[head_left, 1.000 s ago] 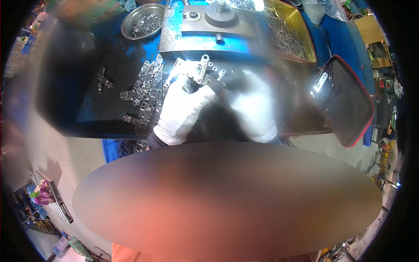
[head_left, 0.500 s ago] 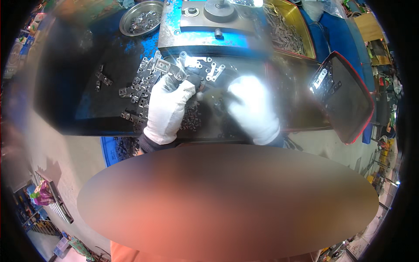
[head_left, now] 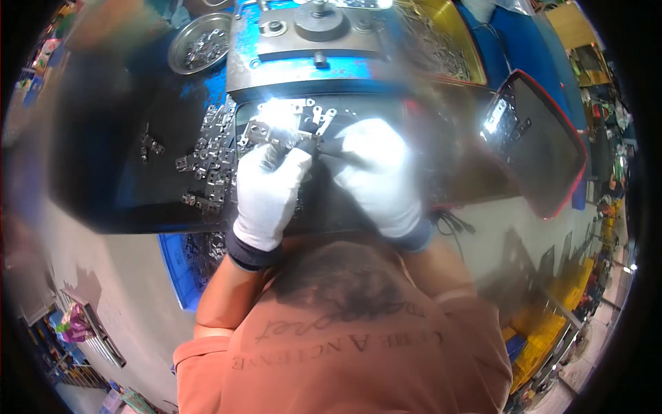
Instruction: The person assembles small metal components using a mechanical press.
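A person in white gloves works at a dark surface (head_left: 124, 186) in front of a blue press machine (head_left: 303, 62). The left hand (head_left: 269, 190) pinches a small flat metal plate (head_left: 265, 132) just below the machine's front edge; the right hand (head_left: 376, 172) is curled beside it, its grip hidden. The plate looks light, stiff and thin, likely slippery, so its edges suit pinching. More loose metal plates (head_left: 207, 162) lie scattered left of the machine. A round tray of parts (head_left: 200, 43) sits at the machine's upper left. Open room lies right of the hands.
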Demonstrator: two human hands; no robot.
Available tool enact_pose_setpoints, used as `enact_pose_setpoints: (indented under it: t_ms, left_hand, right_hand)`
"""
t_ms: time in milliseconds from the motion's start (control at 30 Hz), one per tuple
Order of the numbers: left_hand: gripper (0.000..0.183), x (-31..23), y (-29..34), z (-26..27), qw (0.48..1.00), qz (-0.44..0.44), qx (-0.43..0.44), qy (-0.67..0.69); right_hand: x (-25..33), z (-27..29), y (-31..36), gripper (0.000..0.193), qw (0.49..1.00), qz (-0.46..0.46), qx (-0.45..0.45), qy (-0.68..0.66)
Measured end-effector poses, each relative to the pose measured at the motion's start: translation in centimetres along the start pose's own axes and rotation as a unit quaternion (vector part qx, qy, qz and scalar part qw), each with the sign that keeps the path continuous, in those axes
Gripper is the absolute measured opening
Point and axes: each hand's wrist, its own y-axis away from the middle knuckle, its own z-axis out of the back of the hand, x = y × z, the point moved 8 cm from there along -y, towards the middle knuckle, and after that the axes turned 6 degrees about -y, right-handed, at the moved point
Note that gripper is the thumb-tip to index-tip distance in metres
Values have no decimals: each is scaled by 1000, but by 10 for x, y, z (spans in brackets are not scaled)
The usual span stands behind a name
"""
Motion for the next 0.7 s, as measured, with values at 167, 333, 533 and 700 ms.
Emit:
enact_pose_setpoints:
  t_ms: [167, 333, 533, 700]
  left_hand:
    - [16, -2, 3, -11, 999, 13, -18, 28]
    - [14, 0, 3, -24, 994, 58, 55, 69]
    - [21, 7, 7, -40, 982, 97, 119, 112]
    - [25, 6, 3, -43, 981, 116, 128, 88]
  right_hand:
    - [7, 7, 5, 17, 998, 25, -48, 25]
    - [19, 14, 18, 23, 986, 83, -38, 142]
    - [25, 30, 5, 19, 983, 114, 85, 114]
    - [34, 36, -6, 17, 977, 102, 126, 137]
